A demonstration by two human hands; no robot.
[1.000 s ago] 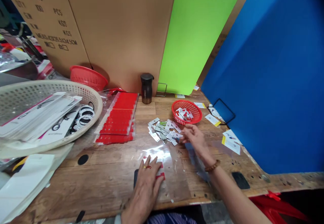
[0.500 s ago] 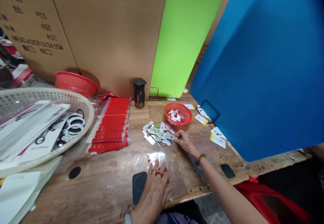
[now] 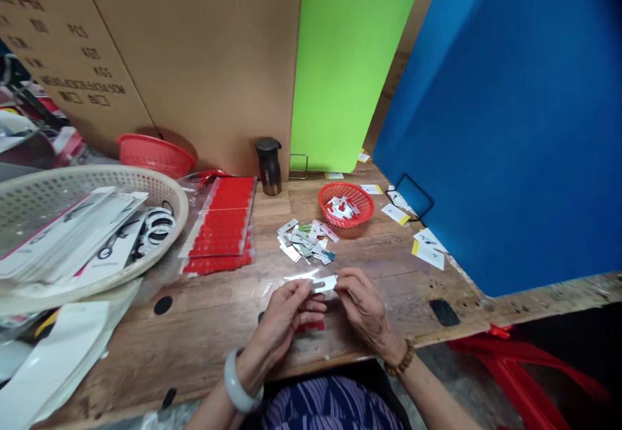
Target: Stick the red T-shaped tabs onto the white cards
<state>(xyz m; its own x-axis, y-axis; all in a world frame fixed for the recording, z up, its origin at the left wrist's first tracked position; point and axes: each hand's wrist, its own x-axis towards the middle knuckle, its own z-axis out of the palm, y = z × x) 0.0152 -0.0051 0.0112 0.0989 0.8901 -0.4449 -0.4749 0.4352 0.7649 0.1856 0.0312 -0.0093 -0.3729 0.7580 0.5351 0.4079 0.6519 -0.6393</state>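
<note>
Between my two hands is a small flat whitish tag (image 3: 324,283) with a little hole in it, held level above the table. My left hand (image 3: 286,316) pinches its left end with thumb and fingers. At its right end, the fingertips of my right hand (image 3: 364,310) are closed on it. Just beyond lies a loose pile of similar tags (image 3: 305,241), mostly white and grey. A red plastic basket (image 3: 347,224) behind the pile holds white and red pieces. Something red (image 3: 311,326) shows on the table under my left hand, partly hidden by it.
A big cream basket (image 3: 181,223) with printed cards and ring-shaped parts stands at left. Stacked red sheets (image 3: 221,223) lie beside it. A dark flask (image 3: 270,168), green board (image 3: 347,67) and blue board (image 3: 500,125) stand behind. Cards (image 3: 430,255) lie at right.
My right hand has drawn back from the pile towards me with a tag. My left hand has lifted off the table and now grips the tag's other end. The view has shifted slightly.
</note>
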